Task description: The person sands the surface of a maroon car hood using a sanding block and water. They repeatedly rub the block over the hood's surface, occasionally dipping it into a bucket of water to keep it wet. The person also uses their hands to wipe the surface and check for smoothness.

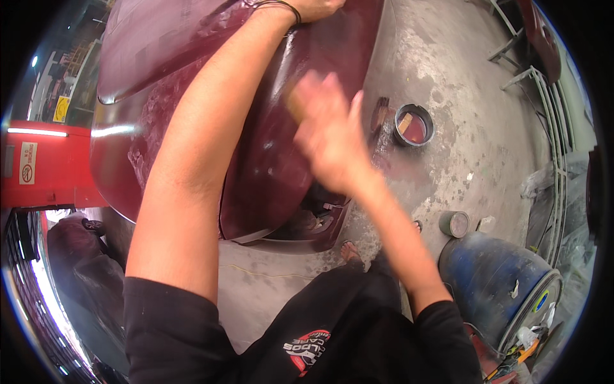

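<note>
Glossy maroon vehicle bodywork [256, 166] with pale smudges fills the centre and upper left. My left hand [313, 8] lies at its upper part, at the top edge of the view, arm stretched out and dark bands round the wrist; its fingers are too cut off to read. My right hand [329, 134], smeared by motion, is over the panel's right portion, closed on a yellowish pad [295, 102] that is partly hidden by the fingers. Below it, a dark opening shows at the panel's lower edge.
A dark bucket [403, 128] with reddish liquid and a small can [455, 224] stand on concrete [460, 166]. A blue drum [486, 281] is at lower right, metal racks [553, 128] along the right, a red structure [57, 163] at left. My feet [350, 249] are below the panel.
</note>
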